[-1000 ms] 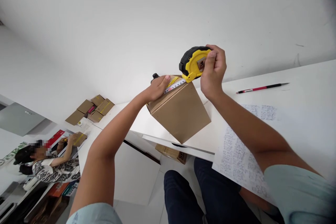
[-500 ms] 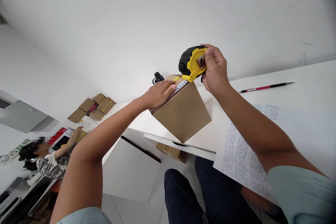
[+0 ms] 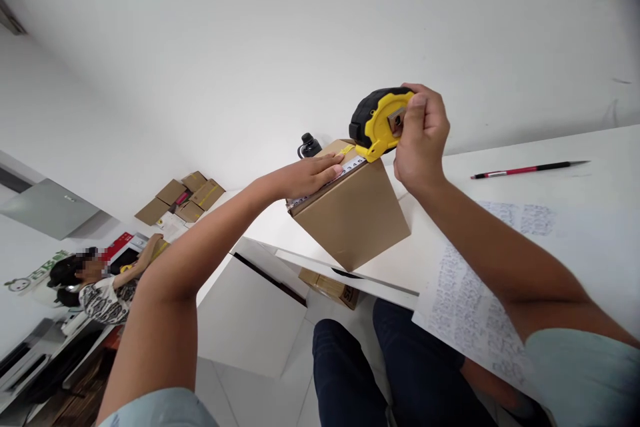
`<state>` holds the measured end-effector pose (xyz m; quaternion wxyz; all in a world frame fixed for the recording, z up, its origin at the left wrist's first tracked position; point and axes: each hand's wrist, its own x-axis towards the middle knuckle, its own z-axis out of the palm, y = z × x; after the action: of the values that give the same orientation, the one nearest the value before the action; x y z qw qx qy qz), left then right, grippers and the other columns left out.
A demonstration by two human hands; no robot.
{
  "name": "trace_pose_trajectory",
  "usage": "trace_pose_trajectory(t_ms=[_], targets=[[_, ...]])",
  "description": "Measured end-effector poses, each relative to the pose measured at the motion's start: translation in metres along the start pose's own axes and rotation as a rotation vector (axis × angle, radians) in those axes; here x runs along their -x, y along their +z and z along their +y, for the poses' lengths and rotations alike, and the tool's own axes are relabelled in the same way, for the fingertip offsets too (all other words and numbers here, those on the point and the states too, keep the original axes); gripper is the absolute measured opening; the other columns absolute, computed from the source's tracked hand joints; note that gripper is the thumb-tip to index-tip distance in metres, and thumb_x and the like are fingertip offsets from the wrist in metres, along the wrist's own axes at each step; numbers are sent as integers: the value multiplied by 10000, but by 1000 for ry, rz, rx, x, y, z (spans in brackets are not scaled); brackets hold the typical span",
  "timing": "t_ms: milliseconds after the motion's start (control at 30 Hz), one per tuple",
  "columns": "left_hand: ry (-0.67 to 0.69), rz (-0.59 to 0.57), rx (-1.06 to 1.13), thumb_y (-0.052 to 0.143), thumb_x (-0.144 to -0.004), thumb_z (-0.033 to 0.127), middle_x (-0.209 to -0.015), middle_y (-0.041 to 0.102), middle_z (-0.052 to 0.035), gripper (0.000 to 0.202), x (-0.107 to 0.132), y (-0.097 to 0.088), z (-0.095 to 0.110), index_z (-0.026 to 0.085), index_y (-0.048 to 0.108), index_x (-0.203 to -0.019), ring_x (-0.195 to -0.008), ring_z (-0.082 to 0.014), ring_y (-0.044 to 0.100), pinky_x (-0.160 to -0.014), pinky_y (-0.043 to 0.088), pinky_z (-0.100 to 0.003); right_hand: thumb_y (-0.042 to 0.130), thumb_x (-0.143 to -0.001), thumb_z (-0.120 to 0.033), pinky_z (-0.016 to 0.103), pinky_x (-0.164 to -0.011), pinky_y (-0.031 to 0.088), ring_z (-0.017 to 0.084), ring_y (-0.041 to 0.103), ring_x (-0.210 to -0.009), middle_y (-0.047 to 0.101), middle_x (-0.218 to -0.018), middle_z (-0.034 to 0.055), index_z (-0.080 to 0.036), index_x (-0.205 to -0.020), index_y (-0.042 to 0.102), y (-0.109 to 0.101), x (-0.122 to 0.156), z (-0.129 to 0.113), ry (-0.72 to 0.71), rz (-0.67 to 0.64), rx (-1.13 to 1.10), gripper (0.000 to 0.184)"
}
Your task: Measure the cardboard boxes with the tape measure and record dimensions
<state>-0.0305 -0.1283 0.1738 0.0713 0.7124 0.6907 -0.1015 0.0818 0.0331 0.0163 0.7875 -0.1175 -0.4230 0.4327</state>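
A brown cardboard box (image 3: pixel 355 217) stands on the white table (image 3: pixel 590 200). My right hand (image 3: pixel 423 137) is closed round a yellow and black tape measure (image 3: pixel 377 120) at the box's far top corner. Its white blade (image 3: pixel 330 180) runs along the box's top edge. My left hand (image 3: pixel 307 177) lies flat on the box top, fingers stretched out, pressing the blade down.
A red and black pencil (image 3: pixel 527 169) and a printed sheet (image 3: pixel 480 307) lie on the table to the right. A black bottle (image 3: pixel 310 145) stands behind the box. A small box (image 3: pixel 330 288) sits under the table. At left, another person (image 3: pixel 107 287) sits near several cartons (image 3: pixel 183 197).
My left hand slid along the box top toward its near corner and now lies flat on the blade. More of the tape shows along the edge. The view shifted slightly.
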Motion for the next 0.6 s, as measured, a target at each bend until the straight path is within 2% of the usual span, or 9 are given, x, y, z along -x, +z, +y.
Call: trace_pose_trajectory(t_ms=[100,167,333,467,600], targets=[[-21,4,20,272,-1056,748,-1765,394,-59,775,1,3,3,298,476,-1652,-1631,-315,378,-1346,276,-508,445,-1003,-807,485,-914,603,259,658,-1026,676,-1118,94,-327,-1280,668,-2,0,-8,42,-4,-6,598],[-22,36,24,258,-1057,742,-1756,415,-61,769,1,7,6,299,485,-1643,-1626,-316,385,-1338,292,-507,492,-982,-814,463,-878,597,246,643,-967,679,-1094,88,-325,-1250,682,-2,-1,-13,55,3,-20,589],[-79,176,13,206,-1074,692,-1758,415,-46,728,0,25,8,317,492,-1628,-1648,-329,326,-1337,256,-598,539,-984,-779,395,-776,544,188,585,-806,651,-955,62,-282,-1218,746,-2,-4,-21,17,35,-35,588],[-40,227,80,255,-1066,700,-1736,454,-45,717,-2,33,0,309,535,-1597,-1628,-315,369,-1349,268,-544,508,-1016,-745,393,-786,546,189,591,-826,674,-1014,74,-302,-1247,731,-2,-5,-20,3,-4,-17,547],[-7,211,139,284,-1064,699,-1738,450,-52,716,0,30,-7,298,545,-1597,-1638,-296,362,-1354,272,-501,430,-1024,-779,431,-829,573,243,645,-941,681,-1070,98,-321,-1282,689,-3,-4,-13,-22,-27,15,586]])
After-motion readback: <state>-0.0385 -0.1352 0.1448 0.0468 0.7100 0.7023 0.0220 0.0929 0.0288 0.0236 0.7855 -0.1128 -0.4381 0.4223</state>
